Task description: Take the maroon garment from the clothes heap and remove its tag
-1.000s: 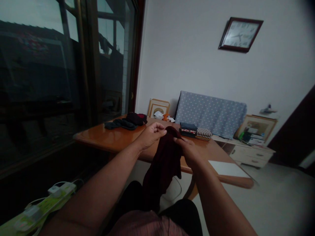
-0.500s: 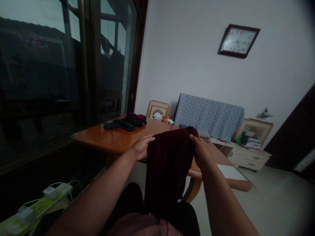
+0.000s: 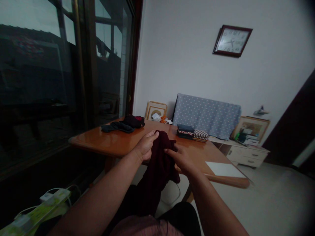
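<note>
A dark maroon garment (image 3: 157,167) hangs bunched between my hands, its lower part falling over my lap; its exact kind cannot be made out. My left hand (image 3: 147,144) pinches its top edge between thumb and fingers. On the garment's right side, my right hand (image 3: 178,159) has its thumb on the front, with the other fingers partly hidden behind the cloth. Both hands are above the near edge of the wooden table (image 3: 118,141).
Dark rumpled clothes (image 3: 123,124) lie at the table's far left. Folded clothes (image 3: 192,132) are stacked at the back right, and a white sheet (image 3: 226,169) lies near the right corner. A power strip (image 3: 41,206) with cords is at lower left.
The garment was held spread wide between both hands; now it is gathered narrow. My right hand has moved left and down, close to my left hand, uncovering the folded stack.
</note>
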{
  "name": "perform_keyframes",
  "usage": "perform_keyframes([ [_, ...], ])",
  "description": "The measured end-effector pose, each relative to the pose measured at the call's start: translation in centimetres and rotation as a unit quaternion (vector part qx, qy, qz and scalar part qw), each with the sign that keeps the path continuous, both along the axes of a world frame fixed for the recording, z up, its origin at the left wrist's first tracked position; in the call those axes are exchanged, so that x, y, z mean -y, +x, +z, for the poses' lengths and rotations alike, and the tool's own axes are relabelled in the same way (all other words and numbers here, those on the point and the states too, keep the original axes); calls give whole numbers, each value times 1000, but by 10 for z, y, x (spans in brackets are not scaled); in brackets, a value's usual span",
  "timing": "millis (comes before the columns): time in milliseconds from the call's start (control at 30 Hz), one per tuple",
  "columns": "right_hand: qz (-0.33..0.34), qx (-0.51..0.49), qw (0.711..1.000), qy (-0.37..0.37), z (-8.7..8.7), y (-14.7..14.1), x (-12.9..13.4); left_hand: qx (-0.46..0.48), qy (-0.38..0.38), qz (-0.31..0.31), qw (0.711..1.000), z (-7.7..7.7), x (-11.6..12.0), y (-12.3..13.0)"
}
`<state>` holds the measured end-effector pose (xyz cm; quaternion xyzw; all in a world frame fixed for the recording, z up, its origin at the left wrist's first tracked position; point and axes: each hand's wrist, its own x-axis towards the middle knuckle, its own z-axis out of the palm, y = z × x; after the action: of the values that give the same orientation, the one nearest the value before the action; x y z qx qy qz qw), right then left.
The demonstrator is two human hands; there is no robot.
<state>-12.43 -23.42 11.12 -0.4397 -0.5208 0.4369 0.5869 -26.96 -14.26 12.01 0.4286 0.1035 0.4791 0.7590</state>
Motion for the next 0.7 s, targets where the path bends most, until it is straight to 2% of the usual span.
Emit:
perform_keyframes([
  [100,-25,-16,1000,-7,2,9,0,-1,-8,53,999,-4,-8,-4],
  [200,-19,-73,997,-17,1,14,-1,-6,-12,78,997,-8,-16,-7],
  [300,-5,-128,991,-41,-2,16,-3,-11,-21,88,996,-12,-19,-8],
  [433,-28,-164,983,-78,-8,19,-9,-8,-46,102,994,-11,-20,-9],
  [567,-52,-186,979,-69,-13,24,-16,-12,-83,106,991,-4,-23,-13],
  [700,-85,-197,974,-67,-11,33,-17,-23,-110,83,990,1,-29,-19],
])
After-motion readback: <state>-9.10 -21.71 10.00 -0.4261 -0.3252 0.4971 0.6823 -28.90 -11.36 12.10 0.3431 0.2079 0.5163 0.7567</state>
